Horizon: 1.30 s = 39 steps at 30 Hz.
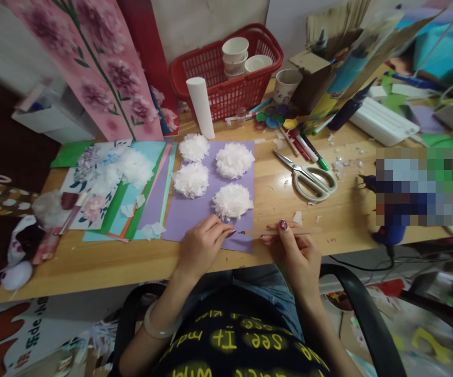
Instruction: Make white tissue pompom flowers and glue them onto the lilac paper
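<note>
My right hand [299, 256] is closed, thumb against fingers, around a thin wooden stick [308, 230] that lies level and shows a small dark end toward the left. My left hand [206, 241] is pinched just left of that dark end; what sits between its fingertips is too small to make out. Just beyond the hands, several fluffy white paper flowers [232, 201] rest on a purple sheet [189, 217]. The nearest flower is right above my left fingers. Open scissors [315, 183] with pale handles lie on the table beyond my right hand.
A red basket [226, 97] with paper cups stands at the back, a white roll [201, 107] upright before it. Markers [308, 146] and small beads [340, 159] lie to the right. A blue glue gun [391, 220] is at the right edge; coloured paper [151, 204] is stacked left.
</note>
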Each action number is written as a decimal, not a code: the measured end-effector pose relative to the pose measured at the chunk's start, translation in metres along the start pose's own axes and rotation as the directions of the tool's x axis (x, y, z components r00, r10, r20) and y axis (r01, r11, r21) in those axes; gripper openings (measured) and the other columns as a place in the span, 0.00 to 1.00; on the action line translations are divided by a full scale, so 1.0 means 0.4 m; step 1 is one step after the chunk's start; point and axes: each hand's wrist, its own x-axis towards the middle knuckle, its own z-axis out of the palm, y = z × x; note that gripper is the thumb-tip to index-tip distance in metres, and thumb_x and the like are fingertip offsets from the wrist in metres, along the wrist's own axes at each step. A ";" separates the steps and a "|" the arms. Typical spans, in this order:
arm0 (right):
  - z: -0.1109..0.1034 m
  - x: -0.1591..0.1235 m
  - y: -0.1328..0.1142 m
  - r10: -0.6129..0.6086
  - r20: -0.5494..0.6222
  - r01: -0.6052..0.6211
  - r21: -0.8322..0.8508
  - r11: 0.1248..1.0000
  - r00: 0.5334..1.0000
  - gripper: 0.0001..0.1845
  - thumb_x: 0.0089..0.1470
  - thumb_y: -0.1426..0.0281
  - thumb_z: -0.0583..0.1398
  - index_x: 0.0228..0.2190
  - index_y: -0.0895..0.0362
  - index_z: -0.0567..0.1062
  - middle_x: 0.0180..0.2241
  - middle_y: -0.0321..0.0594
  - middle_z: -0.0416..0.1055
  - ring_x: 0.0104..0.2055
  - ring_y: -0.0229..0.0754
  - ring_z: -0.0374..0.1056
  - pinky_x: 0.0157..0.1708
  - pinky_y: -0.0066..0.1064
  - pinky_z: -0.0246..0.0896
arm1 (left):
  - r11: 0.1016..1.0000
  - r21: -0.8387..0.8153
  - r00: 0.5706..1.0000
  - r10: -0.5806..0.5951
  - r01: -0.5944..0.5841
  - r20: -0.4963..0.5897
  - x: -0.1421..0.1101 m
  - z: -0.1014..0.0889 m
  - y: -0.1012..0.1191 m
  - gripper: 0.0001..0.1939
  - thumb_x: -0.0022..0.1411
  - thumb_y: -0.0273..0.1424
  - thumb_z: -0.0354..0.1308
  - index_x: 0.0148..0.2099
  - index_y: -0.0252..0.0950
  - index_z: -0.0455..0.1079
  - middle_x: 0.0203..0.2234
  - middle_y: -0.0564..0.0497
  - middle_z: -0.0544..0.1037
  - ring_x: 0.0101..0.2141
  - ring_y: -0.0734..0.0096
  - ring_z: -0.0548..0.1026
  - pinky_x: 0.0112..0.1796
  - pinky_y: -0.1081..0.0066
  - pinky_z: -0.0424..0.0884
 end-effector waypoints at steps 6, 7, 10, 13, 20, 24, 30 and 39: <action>-0.005 0.002 0.001 0.065 -0.015 -0.062 0.178 0.982 0.998 0.21 0.53 0.52 0.66 0.24 0.57 0.80 0.24 0.41 0.77 0.22 0.40 0.71 0.26 0.31 0.69 | 0.967 -0.213 0.980 -0.167 0.142 -0.107 -0.021 -0.056 -0.013 0.06 0.69 0.27 0.54 0.37 0.37 0.70 0.39 0.47 0.77 0.40 0.69 0.76 0.39 0.69 0.72; -0.004 0.002 0.001 0.074 -0.011 -0.070 0.189 0.979 0.997 0.21 0.52 0.51 0.66 0.25 0.58 0.80 0.23 0.41 0.76 0.20 0.39 0.70 0.25 0.30 0.68 | 0.948 -0.273 0.972 -0.201 0.162 -0.122 -0.024 -0.064 -0.013 0.06 0.69 0.28 0.55 0.37 0.37 0.69 0.43 0.45 0.78 0.44 0.67 0.76 0.42 0.67 0.72; -0.001 0.000 0.001 0.070 -0.014 -0.065 0.210 0.975 0.997 0.21 0.51 0.52 0.67 0.24 0.58 0.79 0.23 0.40 0.76 0.21 0.39 0.71 0.24 0.29 0.68 | 0.824 -0.533 0.957 -0.276 0.191 -0.083 -0.026 -0.070 0.000 0.06 0.70 0.32 0.54 0.38 0.39 0.65 0.50 0.43 0.78 0.54 0.61 0.73 0.53 0.56 0.68; 0.000 -0.001 0.003 0.070 -0.014 -0.065 0.227 0.972 0.997 0.20 0.51 0.53 0.67 0.23 0.57 0.79 0.25 0.40 0.77 0.21 0.37 0.71 0.24 0.28 0.68 | 0.594 -0.776 0.956 -0.291 0.213 0.041 -0.011 -0.047 0.030 0.09 0.71 0.37 0.53 0.38 0.40 0.61 0.40 0.44 0.81 0.51 0.59 0.75 0.56 0.50 0.65; 0.001 -0.002 0.001 0.077 -0.008 -0.073 0.234 0.969 0.997 0.22 0.51 0.51 0.67 0.24 0.58 0.78 0.26 0.41 0.77 0.20 0.38 0.69 0.23 0.29 0.67 | 0.279 -0.916 0.897 -0.414 0.288 0.155 0.038 -0.024 0.071 0.12 0.67 0.41 0.56 0.38 0.40 0.59 0.21 0.60 0.58 0.21 0.77 0.60 0.28 0.71 0.66; -0.002 -0.002 0.011 0.068 0.003 -0.067 0.203 0.977 0.998 0.22 0.53 0.50 0.65 0.27 0.57 0.77 0.26 0.40 0.76 0.21 0.38 0.69 0.25 0.30 0.67 | 0.419 -0.877 0.909 -0.415 0.238 0.048 0.053 -0.076 0.082 0.11 0.67 0.40 0.55 0.37 0.40 0.59 0.21 0.59 0.55 0.21 0.76 0.55 0.25 0.72 0.60; -0.010 0.002 0.016 0.021 0.036 -0.026 0.162 0.986 0.999 0.25 0.61 0.50 0.57 0.21 0.55 0.71 0.22 0.35 0.68 0.25 0.39 0.65 0.29 0.31 0.61 | 0.758 -0.578 0.901 -0.425 0.302 -0.085 0.051 -0.111 0.100 0.10 0.64 0.40 0.60 0.38 0.40 0.65 0.20 0.59 0.61 0.20 0.77 0.59 0.23 0.74 0.58; -0.006 0.010 0.003 -0.038 0.022 0.029 0.316 0.948 0.999 0.25 0.63 0.52 0.56 0.20 0.54 0.70 0.22 0.34 0.65 0.26 0.38 0.62 0.30 0.31 0.57 | 0.901 0.186 0.907 -0.413 0.393 0.085 0.044 0.013 0.104 0.14 0.59 0.42 0.63 0.30 0.38 0.71 0.13 0.60 0.58 0.16 0.74 0.59 0.22 0.72 0.49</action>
